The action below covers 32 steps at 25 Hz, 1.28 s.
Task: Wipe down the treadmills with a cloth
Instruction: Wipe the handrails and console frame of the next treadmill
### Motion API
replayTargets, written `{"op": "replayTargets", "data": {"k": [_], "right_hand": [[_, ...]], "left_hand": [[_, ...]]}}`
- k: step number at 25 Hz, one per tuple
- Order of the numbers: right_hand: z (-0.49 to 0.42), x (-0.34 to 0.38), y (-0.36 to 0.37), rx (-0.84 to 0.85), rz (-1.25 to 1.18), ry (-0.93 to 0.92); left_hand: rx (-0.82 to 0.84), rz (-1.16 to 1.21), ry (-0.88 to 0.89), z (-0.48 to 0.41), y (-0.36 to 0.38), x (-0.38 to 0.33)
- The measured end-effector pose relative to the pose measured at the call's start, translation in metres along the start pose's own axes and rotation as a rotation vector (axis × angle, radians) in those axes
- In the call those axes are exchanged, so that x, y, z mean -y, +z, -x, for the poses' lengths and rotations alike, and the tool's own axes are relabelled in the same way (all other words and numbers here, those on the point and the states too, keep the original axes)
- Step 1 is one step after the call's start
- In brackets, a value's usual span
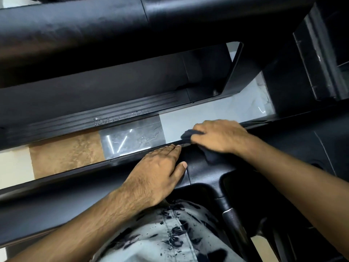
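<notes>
**Cloth at the rail's edge**

Our right hand (217, 137) curls round the dark cloth (188, 134) and presses it on the far edge of the near treadmill (75, 186). Our left hand (160, 167) lies flat just beside it on the same black rail, fingers straight, holding nothing. Tiled floor (66, 152) shows beyond the rail

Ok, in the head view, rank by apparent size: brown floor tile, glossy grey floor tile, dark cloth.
1. Brown marbled floor tile, largest.
2. Glossy grey floor tile, slightly smaller; both partly hidden by the black treadmill rails.
3. Dark wiping cloth, smallest showing, though the right hand covers most of it.
</notes>
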State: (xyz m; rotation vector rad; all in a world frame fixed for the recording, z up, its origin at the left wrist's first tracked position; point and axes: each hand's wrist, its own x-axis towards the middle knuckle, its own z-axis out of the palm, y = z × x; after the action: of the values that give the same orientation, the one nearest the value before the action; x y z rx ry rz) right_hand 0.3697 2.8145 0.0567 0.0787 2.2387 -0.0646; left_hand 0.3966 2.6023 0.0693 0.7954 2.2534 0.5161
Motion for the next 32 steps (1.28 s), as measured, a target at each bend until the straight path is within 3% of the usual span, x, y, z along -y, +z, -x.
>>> {"op": "replayTargets", "data": {"k": [2,3,5,7,10,14,17,21,25,28,32], "right_hand": [[-0.012,-0.021,-0.012,0.096,0.045,0.214],[-0.01,-0.026,-0.011,0.099,0.031,0.206],[0.006,-0.015,0.0,0.042,0.013,-0.01],[0.006,-0.017,0.001,0.004,-0.028,-0.072],[-0.011,-0.056,-0.014,0.095,0.029,0.221],[0.008,-0.051,0.0,0.011,0.004,-0.04],[-0.009,-0.078,-0.012,0.09,0.039,0.195],[-0.001,-0.077,-0.002,0.046,0.014,-0.031],[-0.012,-0.103,-0.012,0.086,0.056,0.145],[0.008,-0.11,0.0,-0.02,-0.008,-0.076],[0.002,-0.147,-0.015,0.022,0.088,0.205]], "left_hand": [[0.004,0.017,0.021,-0.006,0.003,-0.005],[0.007,0.027,0.03,-0.006,0.004,-0.009],[0.004,0.039,0.028,-0.01,0.004,-0.014],[-0.005,0.046,0.024,-0.02,0.004,-0.016],[0.046,0.081,0.032,-0.033,0.009,-0.021],[0.053,0.103,0.02,-0.041,0.015,-0.019],[0.081,0.073,0.04,-0.049,0.017,-0.028],[0.089,0.065,0.057,-0.056,0.015,-0.042],[0.066,0.089,0.048,-0.072,0.021,-0.059],[0.069,0.059,0.118,-0.087,0.019,-0.075],[0.093,0.03,0.209,-0.106,0.018,-0.088]]}}
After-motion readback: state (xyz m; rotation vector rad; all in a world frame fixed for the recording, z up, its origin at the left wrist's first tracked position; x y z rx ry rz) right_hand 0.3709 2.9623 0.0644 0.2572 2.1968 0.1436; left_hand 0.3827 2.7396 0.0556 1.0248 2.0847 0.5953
